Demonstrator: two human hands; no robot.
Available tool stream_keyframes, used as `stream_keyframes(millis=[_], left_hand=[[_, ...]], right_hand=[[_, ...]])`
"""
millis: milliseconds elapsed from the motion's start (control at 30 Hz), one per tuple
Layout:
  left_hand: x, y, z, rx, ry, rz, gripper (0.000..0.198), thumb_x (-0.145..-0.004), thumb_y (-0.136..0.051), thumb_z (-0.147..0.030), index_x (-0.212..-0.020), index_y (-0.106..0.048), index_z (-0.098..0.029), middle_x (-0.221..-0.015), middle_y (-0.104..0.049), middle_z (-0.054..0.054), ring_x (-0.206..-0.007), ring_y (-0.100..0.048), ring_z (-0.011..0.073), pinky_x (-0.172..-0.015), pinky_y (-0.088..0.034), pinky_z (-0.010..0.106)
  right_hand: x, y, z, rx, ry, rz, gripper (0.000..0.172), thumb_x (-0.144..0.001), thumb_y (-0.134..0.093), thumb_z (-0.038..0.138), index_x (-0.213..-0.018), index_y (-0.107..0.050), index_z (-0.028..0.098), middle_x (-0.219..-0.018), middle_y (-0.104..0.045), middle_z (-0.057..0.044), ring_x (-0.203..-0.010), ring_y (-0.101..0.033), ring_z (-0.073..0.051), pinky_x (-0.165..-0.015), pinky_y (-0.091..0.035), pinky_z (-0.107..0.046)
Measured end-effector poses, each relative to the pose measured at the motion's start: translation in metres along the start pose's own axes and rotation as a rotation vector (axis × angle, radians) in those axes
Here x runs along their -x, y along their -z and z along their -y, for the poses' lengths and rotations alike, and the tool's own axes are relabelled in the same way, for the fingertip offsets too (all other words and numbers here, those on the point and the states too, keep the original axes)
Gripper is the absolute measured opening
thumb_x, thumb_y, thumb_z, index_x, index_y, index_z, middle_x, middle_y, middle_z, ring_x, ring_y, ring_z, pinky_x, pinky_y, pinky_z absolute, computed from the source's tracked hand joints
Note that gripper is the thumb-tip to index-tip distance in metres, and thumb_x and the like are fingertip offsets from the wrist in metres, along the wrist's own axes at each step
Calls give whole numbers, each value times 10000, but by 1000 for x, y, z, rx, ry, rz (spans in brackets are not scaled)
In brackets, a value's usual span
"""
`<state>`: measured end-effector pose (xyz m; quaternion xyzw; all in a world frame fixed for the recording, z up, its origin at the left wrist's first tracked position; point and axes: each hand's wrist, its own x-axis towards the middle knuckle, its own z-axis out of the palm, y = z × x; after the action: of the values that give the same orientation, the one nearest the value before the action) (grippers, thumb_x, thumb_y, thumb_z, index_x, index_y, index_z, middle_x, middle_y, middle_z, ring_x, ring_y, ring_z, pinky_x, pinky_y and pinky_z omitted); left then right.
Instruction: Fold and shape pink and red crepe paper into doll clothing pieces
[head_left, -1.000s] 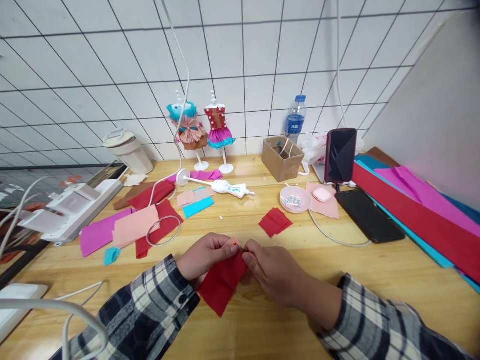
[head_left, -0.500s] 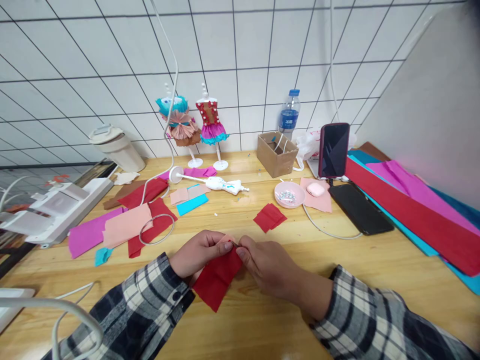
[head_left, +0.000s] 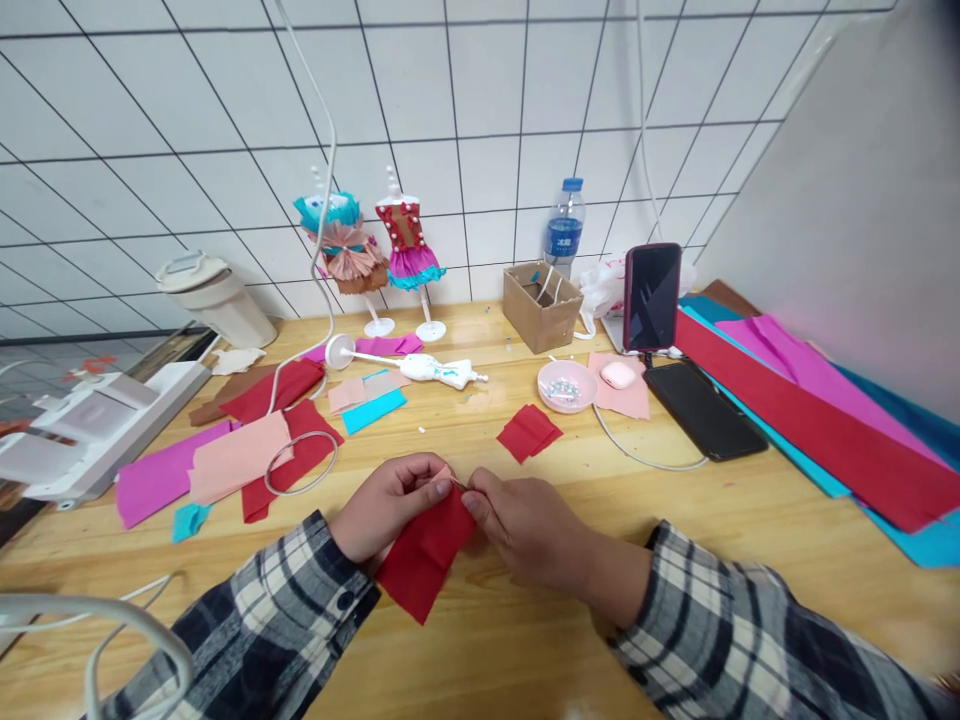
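Note:
My left hand [head_left: 394,505] pinches the top of a red paper piece [head_left: 426,555], which hangs down at an angle over the table. A bit of peach paper [head_left: 444,474] shows between the left fingertips. My right hand [head_left: 525,525] is closed close beside it, its thumb and forefinger pressed together at the paper's top corner around a thin dark thing, too small to make out. Further back, folded red paper [head_left: 529,433] lies on the wood. A white mannequin [head_left: 439,369] rests on its side beyond my hands.
Two dressed mannequins [head_left: 405,235] stand by the tiled wall. A cardboard box [head_left: 541,308], a pink dish [head_left: 567,387] of beads and phones [head_left: 705,410] sit at back right. Coloured paper strips [head_left: 810,420] lie right; paper pieces, a looped cable [head_left: 335,455] and a power strip [head_left: 112,430] lie left.
The view has shifted slightly, so most things appear a little further left. Both hands keep their grip near the top of the red paper, with only slight finger movement.

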<state>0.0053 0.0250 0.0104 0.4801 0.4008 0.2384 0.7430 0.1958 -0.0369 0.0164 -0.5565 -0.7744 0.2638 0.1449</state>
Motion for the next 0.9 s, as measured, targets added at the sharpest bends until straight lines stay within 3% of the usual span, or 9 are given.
stream_keyframes(millis=[333,900], left_hand=[[0,-4,0,-2,-31,-78,294,-717,-783,-390,-752,-609,-156,-638,-637,-25,-544,-551,96,-522,-424,186],[-2,0,5,-158,-66,-31,287,-785,-719,-425,-811,-659,-146,-727,-656,3,-636,-567,101,-589,-441,190]], right_hand=[[0,2,2,-18,-42,-7,368,-1016,-192,455,-951,-462,212,-776,-672,-38,-634,-581,-163,-539,-210,-276],[-2,-2,2,-30,-64,-19,338,-1020,-209,421,-946,-463,211,-752,-656,-29,-635,-579,-163,-547,-219,-276]])
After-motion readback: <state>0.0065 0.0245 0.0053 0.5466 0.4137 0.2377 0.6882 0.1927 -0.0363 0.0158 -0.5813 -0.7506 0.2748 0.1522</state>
